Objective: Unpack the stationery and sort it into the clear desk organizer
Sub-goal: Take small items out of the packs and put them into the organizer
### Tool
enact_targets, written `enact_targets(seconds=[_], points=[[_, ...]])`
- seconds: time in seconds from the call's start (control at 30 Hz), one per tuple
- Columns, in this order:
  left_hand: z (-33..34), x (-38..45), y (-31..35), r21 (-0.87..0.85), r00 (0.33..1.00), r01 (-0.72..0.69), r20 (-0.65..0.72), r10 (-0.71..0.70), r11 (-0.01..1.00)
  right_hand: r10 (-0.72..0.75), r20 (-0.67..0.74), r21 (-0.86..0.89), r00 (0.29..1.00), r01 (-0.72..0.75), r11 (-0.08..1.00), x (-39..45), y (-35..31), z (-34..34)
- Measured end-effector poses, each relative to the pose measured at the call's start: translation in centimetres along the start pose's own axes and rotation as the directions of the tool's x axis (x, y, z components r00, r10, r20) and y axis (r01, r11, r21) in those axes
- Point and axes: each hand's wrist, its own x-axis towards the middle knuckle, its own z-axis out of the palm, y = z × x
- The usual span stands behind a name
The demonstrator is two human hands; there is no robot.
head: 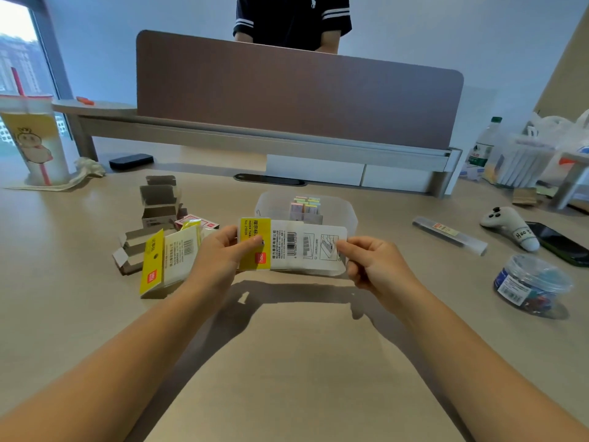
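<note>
The person holds one index-tab packet (291, 245) level between both hands, printed back upward, just above the desk (287, 362). The left hand (223, 253) pinches the yellow header end, thumb on top and fingers curled beneath. The right hand (371, 261) pinches the opposite, clear end between thumb and forefinger, the other fingers curled under. Gripping both ends this way suits pulling the packaging apart; whether it is already open cannot be told.

The clear desk organizer (349, 215) stands directly beyond the packet, just past both hands, within easy reach for dropping contents in. It already holds a block of coloured sticky tabs (306, 204). Judged from that, sorting is partly done.

To the outside of the left hand lie another yellow-headed packet (169, 261) and opened cardboard boxes (157, 199), apparently set aside as spent packaging. Well out beyond the right hand sit a long slim case (449, 235) and a round tub of clips (532, 283), seemingly awaiting their turn.
</note>
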Motion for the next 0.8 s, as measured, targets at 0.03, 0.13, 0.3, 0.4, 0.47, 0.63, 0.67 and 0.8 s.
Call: enact_targets(seconds=[0.03, 0.13, 0.3, 0.4, 0.47, 0.63, 0.67, 0.8], points=[[-0.2, 0.1, -0.1, 0.006, 1.0, 0.0, -0.011, 0.0, 1.0, 0.002, 0.008, 0.007, 1.0, -0.002, 1.0, 0.0, -0.1, 0.1], [-0.9, 0.6, -0.3, -0.012, 0.999, 0.013, -0.043, -0.013, 1.0, -0.006, 0.039, 0.03, 0.999, 0.004, 1.0, -0.2, -0.2, -0.1], [-0.9, 1.1, -0.2, -0.03, 0.999, 0.002, -0.033, -0.003, 1.0, -0.038, 0.049, 0.064, 0.998, 0.035, 0.997, -0.7, -0.2, -1.3], [-0.5, 0.9, -0.3, -0.024, 1.0, -0.001, -0.01, 0.001, 1.0, -0.102, 0.063, 0.152, 0.993, 0.091, 0.984, -1.1, -0.2, -2.1], [-0.6, 0.8, -0.3, -0.032, 1.0, 0.0, -0.004, -0.001, 0.999, -0.128, 0.069, 0.209, 0.989, 0.111, 0.972, -1.5, -0.2, -2.4], [-0.6, 0.6, -0.5, -0.019, 1.0, 0.003, 0.019, -0.002, 1.0, -0.159, -0.016, 0.236, 0.987, 0.159, 0.959, -2.1, 0.0, -2.2], [-0.5, 0.5, -0.5, -0.012, 1.0, 0.0, 0.025, 0.001, 1.0, -0.178, -0.054, 0.191, 0.983, 0.185, 0.964, -2.2, 0.1, -2.2], [-0.4, 0.2, -0.6, -0.011, 0.999, -0.018, 0.037, 0.019, 1.0, -0.284, -0.16, 0.051, 0.945, 0.296, 0.954, -2.0, 0.2, -2.4]])
